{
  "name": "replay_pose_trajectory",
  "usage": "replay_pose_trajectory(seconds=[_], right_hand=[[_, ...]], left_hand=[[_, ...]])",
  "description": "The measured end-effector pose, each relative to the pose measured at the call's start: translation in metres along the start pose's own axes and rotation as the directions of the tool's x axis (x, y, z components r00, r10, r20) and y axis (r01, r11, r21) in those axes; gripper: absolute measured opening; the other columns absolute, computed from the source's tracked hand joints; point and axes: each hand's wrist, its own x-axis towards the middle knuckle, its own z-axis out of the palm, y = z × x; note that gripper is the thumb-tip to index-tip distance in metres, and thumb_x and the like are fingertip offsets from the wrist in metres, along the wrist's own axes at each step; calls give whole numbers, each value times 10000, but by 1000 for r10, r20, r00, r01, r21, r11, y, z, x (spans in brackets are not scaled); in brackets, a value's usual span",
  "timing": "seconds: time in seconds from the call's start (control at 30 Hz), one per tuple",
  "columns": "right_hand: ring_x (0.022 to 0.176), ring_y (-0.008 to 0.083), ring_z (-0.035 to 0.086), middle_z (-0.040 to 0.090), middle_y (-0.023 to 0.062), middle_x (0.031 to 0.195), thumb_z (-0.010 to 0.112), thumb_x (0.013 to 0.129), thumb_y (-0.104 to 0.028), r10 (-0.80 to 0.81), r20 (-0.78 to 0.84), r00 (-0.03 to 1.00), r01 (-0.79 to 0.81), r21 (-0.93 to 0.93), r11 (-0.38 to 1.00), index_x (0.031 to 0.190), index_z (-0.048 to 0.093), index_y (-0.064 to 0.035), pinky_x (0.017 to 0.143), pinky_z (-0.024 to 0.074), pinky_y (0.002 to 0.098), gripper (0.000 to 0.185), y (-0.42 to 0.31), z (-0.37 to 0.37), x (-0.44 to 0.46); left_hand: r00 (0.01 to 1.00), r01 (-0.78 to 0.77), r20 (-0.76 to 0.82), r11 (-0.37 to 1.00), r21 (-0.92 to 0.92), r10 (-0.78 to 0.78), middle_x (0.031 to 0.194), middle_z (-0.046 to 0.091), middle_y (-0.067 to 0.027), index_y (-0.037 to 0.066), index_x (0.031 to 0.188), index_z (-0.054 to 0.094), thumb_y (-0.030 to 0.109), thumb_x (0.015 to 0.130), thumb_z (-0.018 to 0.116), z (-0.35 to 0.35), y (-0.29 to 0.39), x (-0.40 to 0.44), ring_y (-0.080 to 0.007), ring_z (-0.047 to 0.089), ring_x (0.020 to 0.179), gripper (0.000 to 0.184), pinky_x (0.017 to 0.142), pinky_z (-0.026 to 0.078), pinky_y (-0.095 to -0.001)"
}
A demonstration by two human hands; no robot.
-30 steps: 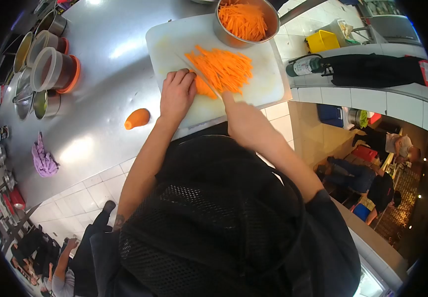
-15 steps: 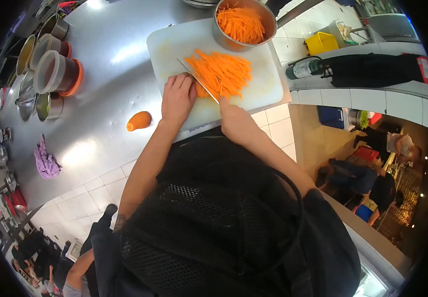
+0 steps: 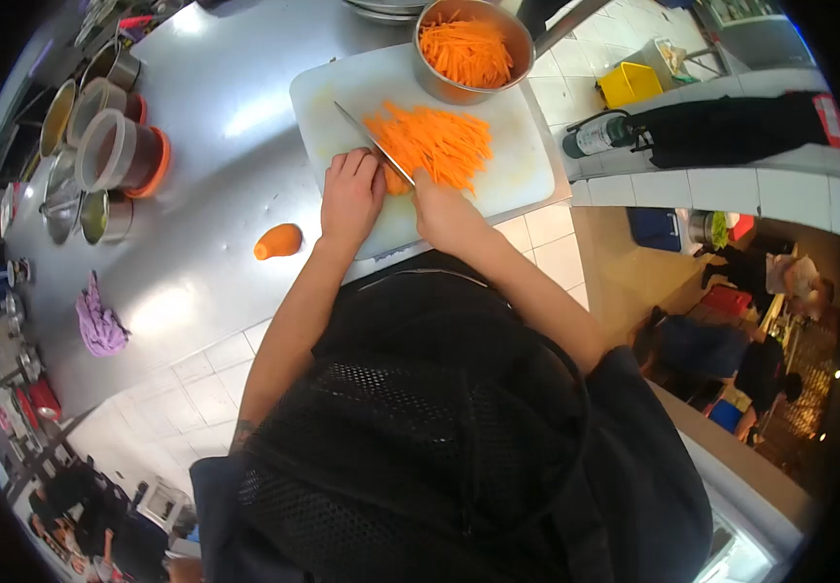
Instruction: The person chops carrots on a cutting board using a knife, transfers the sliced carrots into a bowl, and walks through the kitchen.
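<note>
My right hand (image 3: 444,209) is closed round the handle of a knife (image 3: 375,145), whose blade slants up and left across the white cutting board (image 3: 318,112). Beside the blade, my left hand (image 3: 353,189) presses with curled fingers on carrot, mostly hidden under the fingertips. A pile of carrot strips (image 3: 434,146) lies just right of the blade. Above it, a metal bowl (image 3: 522,58) of carrot strips (image 3: 465,53) rests at the board's top edge. A carrot piece (image 3: 279,241) lies on the metal table, left of my left forearm.
On the metal table (image 3: 206,175), tubs (image 3: 119,151) and metal pots (image 3: 106,216) stand at the left, with a purple cloth (image 3: 101,321) nearer me. Metal dishes (image 3: 386,12) sit at the top. Other people (image 3: 99,515) are beyond, lower left and right.
My right hand and the knife have shifted slightly left, and the blade's position against the carrot has changed. The whole view has moved a little; a person at the lower left has mostly left it.
</note>
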Motion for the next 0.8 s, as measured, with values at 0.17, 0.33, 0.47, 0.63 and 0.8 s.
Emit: replay_pose_trajectory(seconds=[0.17, 0.33, 0.47, 0.63, 0.8], right_hand=[[870, 528, 660, 668, 339, 874, 582, 949, -86, -52, -29, 998, 54, 67, 996, 1122, 504, 51, 792, 509, 604, 234, 10, -19, -18], [857, 534, 651, 663, 332, 869, 580, 960, -105, -31, -12, 999, 32, 101, 994, 1151, 498, 37, 786, 502, 617, 252, 25, -39, -40], [849, 526, 658, 666, 332, 902, 536, 948, -56, 39, 36, 999, -39, 6, 999, 1158, 484, 39, 769, 504, 620, 236, 11, -51, -38], [822, 515, 672, 673, 318, 873, 506, 895, 8, -25, 95, 995, 28, -31, 999, 1129, 476, 41, 740, 522, 608, 239, 12, -28, -31], [769, 513, 645, 645, 298, 782, 497, 899, 11, -31, 56, 998, 32, -6, 999, 1135, 441, 46, 700, 492, 610, 246, 6, -31, -29]], left_hand=[[999, 8, 40, 997, -73, -5, 1158, 654, -104, 24, 1114, 682, 55, 894, 670, -13, 3, 3, -342, 585, 1070, 222, 951, 496, -440], [987, 149, 66, 985, -87, -144, 1161, 652, -114, 18, 1122, 692, -13, 888, 622, -36, 6, 4, -355, 584, 1097, 246, 973, 499, -442], [970, 97, 225, 995, -36, -86, 1134, 650, -111, 25, 1104, 693, -49, 855, 567, -39, 6, 12, -355, 587, 1087, 289, 948, 516, -430], [936, 122, 327, 991, 55, -133, 1085, 640, -109, 27, 1070, 697, -54, 841, 545, -38, 5, 21, -349, 588, 1043, 286, 923, 524, -428], [927, 151, 333, 985, 83, -170, 1063, 644, -108, 43, 1068, 711, -52, 854, 546, -32, 9, 28, -346, 589, 1025, 286, 921, 524, -431]])
